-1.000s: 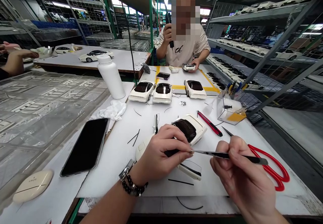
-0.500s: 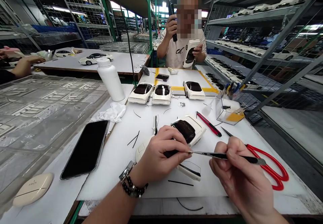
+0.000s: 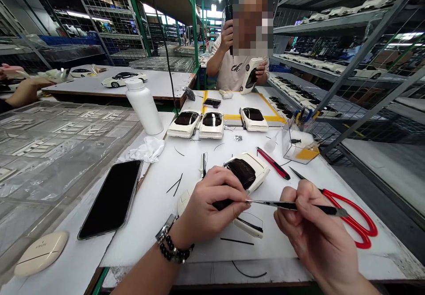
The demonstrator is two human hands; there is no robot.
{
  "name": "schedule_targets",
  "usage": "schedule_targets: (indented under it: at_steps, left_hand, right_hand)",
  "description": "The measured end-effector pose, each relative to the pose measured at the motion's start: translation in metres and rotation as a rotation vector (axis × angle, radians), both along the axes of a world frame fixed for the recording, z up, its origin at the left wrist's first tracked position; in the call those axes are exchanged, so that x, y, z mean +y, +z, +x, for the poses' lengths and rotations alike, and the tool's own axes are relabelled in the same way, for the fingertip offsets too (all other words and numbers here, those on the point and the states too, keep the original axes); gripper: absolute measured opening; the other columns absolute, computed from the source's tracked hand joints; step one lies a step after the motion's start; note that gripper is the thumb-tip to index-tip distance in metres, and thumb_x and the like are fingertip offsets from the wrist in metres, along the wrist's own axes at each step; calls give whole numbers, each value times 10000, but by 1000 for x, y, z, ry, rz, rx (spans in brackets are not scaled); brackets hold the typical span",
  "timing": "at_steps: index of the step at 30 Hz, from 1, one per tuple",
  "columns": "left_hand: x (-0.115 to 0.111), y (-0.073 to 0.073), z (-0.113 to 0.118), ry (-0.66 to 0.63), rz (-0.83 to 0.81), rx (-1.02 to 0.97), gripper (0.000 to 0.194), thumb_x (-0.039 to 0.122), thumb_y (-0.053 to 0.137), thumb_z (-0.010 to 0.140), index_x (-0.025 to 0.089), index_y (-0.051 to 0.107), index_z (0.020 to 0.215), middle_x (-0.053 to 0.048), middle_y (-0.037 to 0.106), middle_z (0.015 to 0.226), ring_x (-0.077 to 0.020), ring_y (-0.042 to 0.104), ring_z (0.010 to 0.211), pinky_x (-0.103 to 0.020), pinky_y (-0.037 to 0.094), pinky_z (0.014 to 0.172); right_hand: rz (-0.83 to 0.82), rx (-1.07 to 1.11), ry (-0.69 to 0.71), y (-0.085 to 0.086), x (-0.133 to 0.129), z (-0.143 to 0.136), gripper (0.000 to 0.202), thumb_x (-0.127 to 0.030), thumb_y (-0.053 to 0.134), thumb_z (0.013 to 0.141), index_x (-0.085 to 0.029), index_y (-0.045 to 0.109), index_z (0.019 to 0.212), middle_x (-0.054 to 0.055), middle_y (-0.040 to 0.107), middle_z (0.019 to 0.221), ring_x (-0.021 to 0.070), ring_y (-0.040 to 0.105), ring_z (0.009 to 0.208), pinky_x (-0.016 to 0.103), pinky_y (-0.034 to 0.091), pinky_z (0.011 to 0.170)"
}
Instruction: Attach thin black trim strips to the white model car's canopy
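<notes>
A white model car [image 3: 260, 167] with a dark roof lies at an angle on the work surface, partly hidden behind my left hand [image 3: 215, 202]. My left thumb and forefinger are pinched together over the car, at the tip of a pair of tweezers [image 3: 287, 205]; whatever they hold is too small to make out. My right hand [image 3: 320, 228] is closed around the black tweezers, which point left. Below my left fingers a white car door [image 3: 250, 229] with a clear window sticks out from the car. A thin black strip [image 3: 237, 241] lies near it.
Red-handled scissors [image 3: 367, 213] and a red cutter [image 3: 274, 163] lie to the right, near a clear tool box [image 3: 300, 142]. A phone [image 3: 111, 199], a white bottle [image 3: 144, 106] and crumpled tissue [image 3: 146, 149] are left. Opposite, a person holds another model car [image 3: 253, 75].
My hands and the tweezers keep nearly the same pose. The view has shifted slightly. The person opposite has tilted the model car in their hand.
</notes>
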State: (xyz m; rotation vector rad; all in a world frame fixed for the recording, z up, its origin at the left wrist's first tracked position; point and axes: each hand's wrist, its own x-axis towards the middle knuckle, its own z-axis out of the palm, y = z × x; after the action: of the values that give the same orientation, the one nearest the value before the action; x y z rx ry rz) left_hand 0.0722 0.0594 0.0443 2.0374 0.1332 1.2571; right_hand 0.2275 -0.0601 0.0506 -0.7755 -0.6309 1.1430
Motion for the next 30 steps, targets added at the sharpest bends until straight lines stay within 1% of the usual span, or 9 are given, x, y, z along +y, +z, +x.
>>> schedule_targets:
  at_steps: [9,15,21,30]
  left_hand:
    - [0,1,0,16,14,-8,48,80,703,775,122,725,782,-75,663,743,-169,595,755,-354,479,750]
    - [0,0,0,29,27,-3,52,88,700,776,128,711,744,-72,664,732,-169,597,748,-356,478,756]
    - [0,0,0,32,23,-6,70,105,695,783,167,723,799,-58,666,750,-170,601,754,-349,486,747]
    - [-1,0,-1,31,20,-10,83,109,678,790,179,720,806,-59,656,751,-174,598,753,-351,494,745]
  right_hand:
    - [-25,-12,-3,0,0,0,189,-245,569,849,-193,438,724,-20,510,611,46,424,423,178,217,400]
    - [-23,-18,-6,0,0,-1,182,-242,553,860,-195,436,729,-21,523,620,46,425,415,180,217,398]
    - [-33,-2,1,-1,0,-2,182,-244,556,858,-196,437,729,-20,512,624,45,408,421,175,219,401]
    - [-13,-14,-3,0,-1,-2,187,-245,556,858,-196,436,725,-20,511,620,48,410,420,178,207,396]
